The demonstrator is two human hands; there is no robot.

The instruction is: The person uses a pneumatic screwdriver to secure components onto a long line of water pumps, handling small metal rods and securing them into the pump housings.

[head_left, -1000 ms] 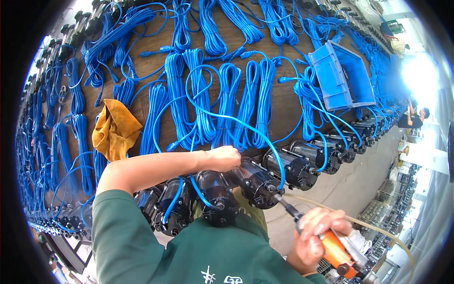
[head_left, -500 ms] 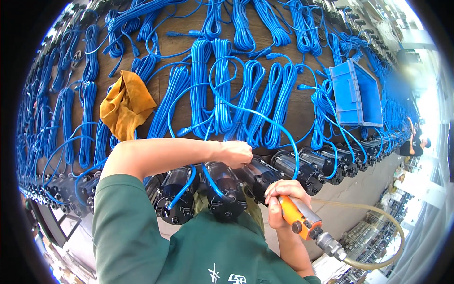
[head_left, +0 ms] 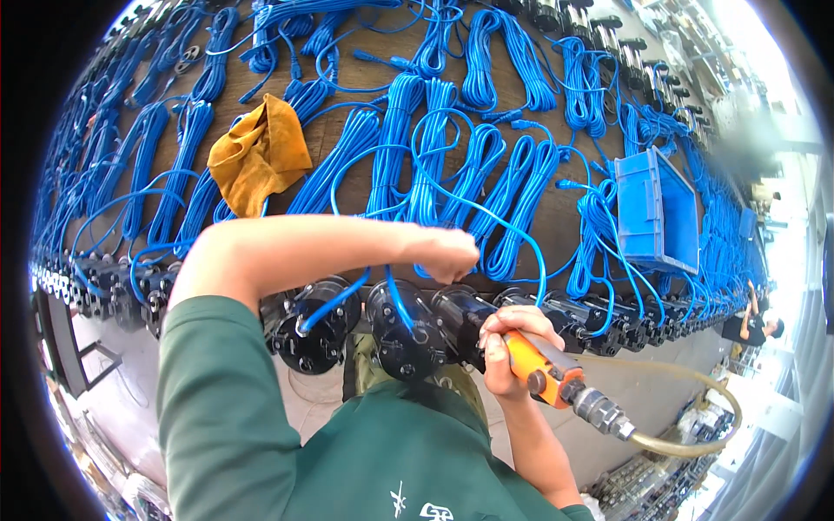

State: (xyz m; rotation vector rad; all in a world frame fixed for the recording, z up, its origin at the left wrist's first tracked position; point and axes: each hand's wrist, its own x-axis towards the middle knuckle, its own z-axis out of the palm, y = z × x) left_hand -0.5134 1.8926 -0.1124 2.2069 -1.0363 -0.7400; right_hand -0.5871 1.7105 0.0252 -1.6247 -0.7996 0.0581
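Observation:
My left hand [head_left: 447, 253] is curled closed above the edge of the table, over the far end of a black cylindrical unit [head_left: 463, 314]. Its fingertips are turned down, and what lies in them, if anything, is hidden. Lower and to the right, my right hand [head_left: 502, 352] grips an orange air-powered driver [head_left: 534, 363], with a metal fitting and hose at its rear. The tool's front end points toward the same unit and is covered by my fingers. A neighbouring black cylinder [head_left: 407, 334] with a blue cable attached sits just to the left.
Coiled blue cables [head_left: 395, 143] cover much of the brown table [head_left: 287, 69]. A mustard-coloured cloth [head_left: 261, 156] lies at left, a blue plastic bin [head_left: 638, 213] at right. Black units line the near edge. The yellowish hose [head_left: 695, 447] loops at lower right; another person [head_left: 757, 328] is at far right.
The view has shifted and turned a little, so table and units appear displaced. My left hand stays over the unit's far end, and the right still grips the driver.

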